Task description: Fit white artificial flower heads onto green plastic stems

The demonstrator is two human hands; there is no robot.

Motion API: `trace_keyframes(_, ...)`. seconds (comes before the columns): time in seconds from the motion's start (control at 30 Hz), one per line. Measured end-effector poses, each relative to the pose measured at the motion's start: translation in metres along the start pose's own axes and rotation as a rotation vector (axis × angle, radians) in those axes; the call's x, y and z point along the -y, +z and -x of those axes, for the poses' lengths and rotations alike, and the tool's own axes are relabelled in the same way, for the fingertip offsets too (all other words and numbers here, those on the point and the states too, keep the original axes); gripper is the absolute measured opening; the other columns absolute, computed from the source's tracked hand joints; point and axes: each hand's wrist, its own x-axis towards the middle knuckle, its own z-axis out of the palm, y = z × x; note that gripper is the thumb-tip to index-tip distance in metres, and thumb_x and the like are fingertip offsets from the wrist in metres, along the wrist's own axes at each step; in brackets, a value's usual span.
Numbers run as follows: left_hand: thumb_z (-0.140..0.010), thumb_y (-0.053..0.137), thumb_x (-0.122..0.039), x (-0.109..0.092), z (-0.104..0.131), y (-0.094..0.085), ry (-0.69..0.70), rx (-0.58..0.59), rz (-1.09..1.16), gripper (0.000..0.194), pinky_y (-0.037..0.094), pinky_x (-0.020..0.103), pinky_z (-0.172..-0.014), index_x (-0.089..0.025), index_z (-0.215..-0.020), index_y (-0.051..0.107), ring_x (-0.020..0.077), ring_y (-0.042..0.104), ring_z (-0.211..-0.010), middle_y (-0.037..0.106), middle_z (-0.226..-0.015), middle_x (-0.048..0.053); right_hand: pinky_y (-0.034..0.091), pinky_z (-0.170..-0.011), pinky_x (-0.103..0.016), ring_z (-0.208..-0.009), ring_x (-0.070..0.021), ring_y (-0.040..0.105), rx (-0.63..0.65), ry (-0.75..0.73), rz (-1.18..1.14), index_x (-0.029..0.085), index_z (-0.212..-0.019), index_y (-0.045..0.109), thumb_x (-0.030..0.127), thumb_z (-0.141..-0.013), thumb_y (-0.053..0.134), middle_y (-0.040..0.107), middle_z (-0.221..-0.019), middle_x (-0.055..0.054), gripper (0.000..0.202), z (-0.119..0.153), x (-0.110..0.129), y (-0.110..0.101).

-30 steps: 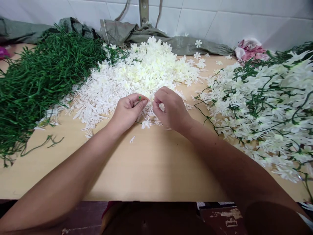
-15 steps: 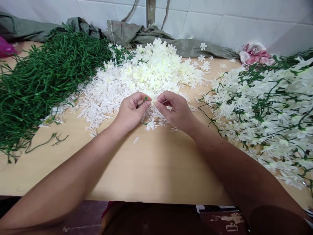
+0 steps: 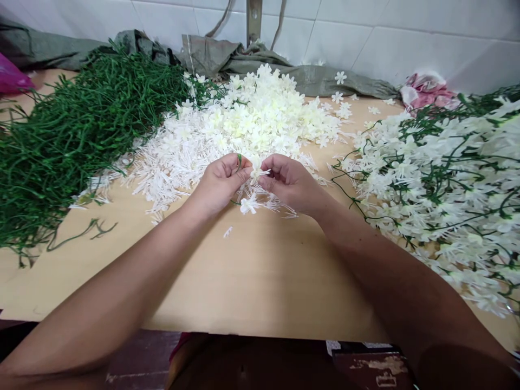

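Observation:
My left hand (image 3: 224, 183) is closed in a pinch around a green artificial flower stem (image 3: 239, 161), whose tip pokes up above the thumb. A white artificial flower (image 3: 255, 167) sits between the fingertips of both hands, with thin white strands pointing right. Closed thumb to forefinger, my right hand (image 3: 289, 181) pinches at that flower's right side. Below the left fingers hangs another white flower (image 3: 249, 205) by a bit of green stem. Just behind the hands lies a large heap of loose white blossoms (image 3: 260, 116).
Green stems (image 3: 85, 114) are piled at the left. Finished-looking white flower sprays (image 3: 442, 184) cover the right side. A grey-green cloth (image 3: 312, 80) runs along the tiled wall, near a pink and white cloth (image 3: 429, 92). Stray stem pieces (image 3: 77, 234) lie on the tan tabletop (image 3: 244, 287).
The white flower between my fingertips shows more fully, its strands now sticking out rightward. The stem tip in my left hand has turned more upright. The view has shifted slightly.

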Motion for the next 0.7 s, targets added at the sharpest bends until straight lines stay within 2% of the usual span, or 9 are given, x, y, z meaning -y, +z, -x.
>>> trace_keyframes(0.1,-0.062,0.064,-0.015,-0.001,0.001,0.000,-0.022,0.001,0.003,0.014,0.027,0.019,-0.039,-0.018,-0.067,0.051,0.0047,0.036,-0.041,0.042,-0.050,-0.007,0.031,-0.052,-0.024,-0.055,-0.0065,0.035,-0.005,0.004,-0.011,0.020,-0.075,0.047,0.032,-0.079,0.064,0.041,-0.063,0.005,0.021,0.000,0.002,-0.001)
trace_keyframes(0.23,-0.060,0.069,-0.020,-0.005,0.003,0.000,-0.088,0.001,0.001,0.020,0.024,0.019,-0.036,-0.018,-0.069,0.051,0.0043,0.035,-0.037,0.044,-0.048,-0.007,0.031,-0.053,-0.025,-0.056,-0.0074,0.037,0.019,0.029,-0.094,0.019,-0.072,0.049,0.044,-0.077,0.067,0.043,-0.063,0.004,0.031,0.001,0.006,-0.003)
trace_keyframes(0.43,-0.061,0.068,-0.023,-0.005,0.004,-0.004,-0.082,0.069,0.000,0.019,0.022,0.019,-0.036,-0.018,-0.068,0.052,0.0036,0.032,-0.036,0.040,-0.045,-0.007,0.037,-0.056,-0.025,-0.059,-0.0077,0.043,0.035,0.067,-0.187,0.018,-0.076,0.051,0.055,-0.074,0.067,0.049,-0.066,0.002,0.041,0.001,0.012,-0.005)
trace_keyframes(0.6,-0.065,0.067,-0.024,-0.002,0.005,-0.004,-0.103,0.095,-0.019,0.017,0.025,0.019,-0.037,-0.017,-0.067,0.051,0.0040,0.037,-0.038,0.047,-0.051,-0.005,0.044,-0.057,-0.024,-0.064,-0.0081,0.049,-0.009,0.062,-0.078,0.020,-0.095,0.052,0.048,-0.058,0.081,0.053,-0.086,0.000,0.055,0.001,0.007,0.002)
trace_keyframes(0.7,-0.065,0.067,-0.023,-0.002,0.006,-0.001,-0.117,0.110,-0.004,0.019,0.025,0.019,-0.037,-0.017,-0.066,0.049,0.0036,0.036,-0.037,0.045,-0.049,-0.006,0.041,-0.053,-0.023,-0.058,-0.0068,0.045,-0.060,0.005,0.031,0.021,-0.091,0.052,0.038,-0.066,0.077,0.052,-0.078,0.003,0.040,0.002,0.005,0.008)
